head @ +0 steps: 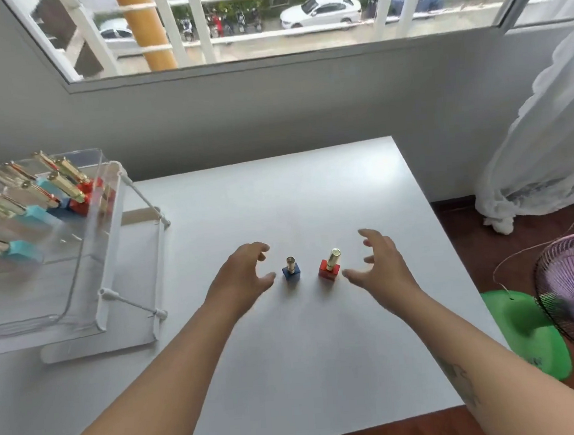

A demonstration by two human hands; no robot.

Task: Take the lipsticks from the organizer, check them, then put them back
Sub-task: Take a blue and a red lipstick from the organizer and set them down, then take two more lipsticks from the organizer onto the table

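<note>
Two hands, left hand [245,275] and right hand [382,264], spread open and empty, flank two upright lipsticks [291,271], touching neither.

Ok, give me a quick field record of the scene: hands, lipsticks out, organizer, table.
left hand: open, fingers curled, beside the blue lipstick, not touching
right hand: open, beside the red lipstick, not touching
blue lipstick: upright on the table, gold cap up
red lipstick: upright, right of the blue one, apart from it
organizer: clear, on a white stand at the table's left; more lipsticks inside with red, blue and teal bases
table: white
held: nothing in either hand
</note>
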